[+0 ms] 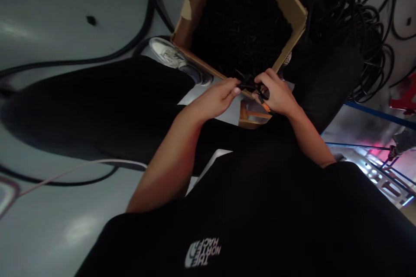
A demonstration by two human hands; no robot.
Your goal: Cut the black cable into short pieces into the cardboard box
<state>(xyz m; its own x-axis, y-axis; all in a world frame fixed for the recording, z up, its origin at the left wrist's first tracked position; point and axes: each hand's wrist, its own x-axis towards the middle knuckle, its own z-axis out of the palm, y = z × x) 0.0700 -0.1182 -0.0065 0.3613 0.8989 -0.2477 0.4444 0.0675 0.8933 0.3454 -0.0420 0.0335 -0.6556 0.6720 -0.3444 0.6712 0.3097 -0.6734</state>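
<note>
My left hand (218, 97) and my right hand (276, 94) meet in front of me, just above my lap. Between them they pinch a small black part (247, 82). My right hand also grips a thin tool with an orange handle (265, 106) that pokes out below its fingers. Right behind the hands stands a cardboard box (292, 2) filled with many small black pieces. The exact shape of the black part is hidden by my fingers.
My legs in black trousers and a white shoe (169, 54) stretch left over the grey floor. Thick black cables (354, 13) pile up at the upper right. A small wooden stool (250, 117) shows under my hands. Blue metal framing (373, 112) lies at the right.
</note>
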